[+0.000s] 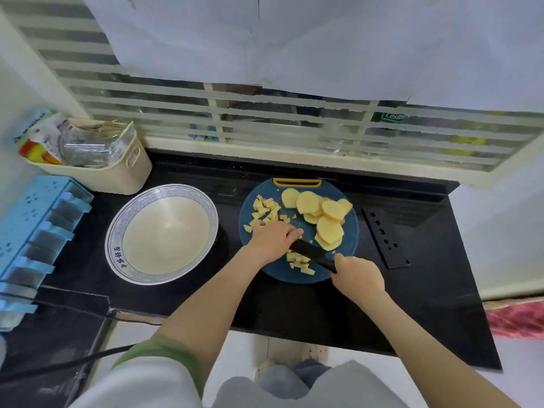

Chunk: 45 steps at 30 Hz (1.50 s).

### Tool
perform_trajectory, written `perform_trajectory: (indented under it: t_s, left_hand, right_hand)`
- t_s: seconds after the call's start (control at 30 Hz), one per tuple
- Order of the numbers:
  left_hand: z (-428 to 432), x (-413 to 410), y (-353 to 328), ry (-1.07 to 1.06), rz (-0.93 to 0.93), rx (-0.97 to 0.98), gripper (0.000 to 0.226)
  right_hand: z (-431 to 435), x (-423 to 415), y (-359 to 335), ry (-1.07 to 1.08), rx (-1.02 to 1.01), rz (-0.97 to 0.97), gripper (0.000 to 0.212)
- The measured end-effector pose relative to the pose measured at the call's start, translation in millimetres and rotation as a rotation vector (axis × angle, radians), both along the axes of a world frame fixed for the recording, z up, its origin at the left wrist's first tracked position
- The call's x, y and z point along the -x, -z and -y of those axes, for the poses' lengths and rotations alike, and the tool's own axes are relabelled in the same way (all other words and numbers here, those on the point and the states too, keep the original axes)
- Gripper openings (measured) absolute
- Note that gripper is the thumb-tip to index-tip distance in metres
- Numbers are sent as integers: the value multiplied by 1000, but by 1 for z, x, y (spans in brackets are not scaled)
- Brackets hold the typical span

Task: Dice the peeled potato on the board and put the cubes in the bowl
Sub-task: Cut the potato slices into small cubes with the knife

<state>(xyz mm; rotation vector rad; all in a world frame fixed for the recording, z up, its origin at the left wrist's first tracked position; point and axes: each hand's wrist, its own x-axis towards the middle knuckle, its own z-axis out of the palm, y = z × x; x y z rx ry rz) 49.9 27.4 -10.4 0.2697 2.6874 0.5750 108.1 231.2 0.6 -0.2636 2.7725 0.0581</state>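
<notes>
Clutching knife [312, 254]: right grip [357, 275] | left grip [273, 237] by knife, unclear | bowl [115, 231] lettering unreadable

left hand [273, 240] palm down, fingers bent | right hand [357, 276] fisted, gripping knife [312, 254] | forearms bare, extended

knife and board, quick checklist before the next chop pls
1. Right hand grips the knife by its handle: ok
2. Left hand fingers clear of the blade: cannot tell, they lie right beside it
3. Cutting board lies flat: ok
4. Bowl ready beside the board, nothing in it: ok
5. Cubes moved off the board: not ok
6. Potato slices all diced: not ok, a pile is uncut
</notes>
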Motion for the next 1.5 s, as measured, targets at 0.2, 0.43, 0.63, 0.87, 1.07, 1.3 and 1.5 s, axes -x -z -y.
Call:
perform_trajectory:
  t_s: [0.2, 0.43, 0.63, 0.87, 1.07, 1.3, 1.5]
  left_hand:
    - [-13, 4, -10, -363, -351, -85, 54]
    - [-17, -18, 5, -360, -575, -60, 50]
    - [-20, -37, 22, 73, -681, -28, 28]
    - [-16, -30, 28, 180, -783, 21, 20]
    - [-5, -31, 39, 125, -658, 106, 11]
    - [-29, -38, 49, 398, -474, 159, 41]
    - [-40, -31, 65, 478, -549, 316, 28]
  right_hand:
    - [-17, 29, 0, 255, 450, 288, 33]
    - [-17, 30, -2, 612, 976, 628, 31]
    - [-3, 26, -5, 725, 1127, 675, 40]
    - [11, 17, -4, 753, 1195, 710, 38]
    - [7, 8, -1, 790, 1194, 613, 40]
    - [2, -6, 6, 905, 1218, 473, 39]
    - [3, -12, 11, 962, 1213, 415, 36]
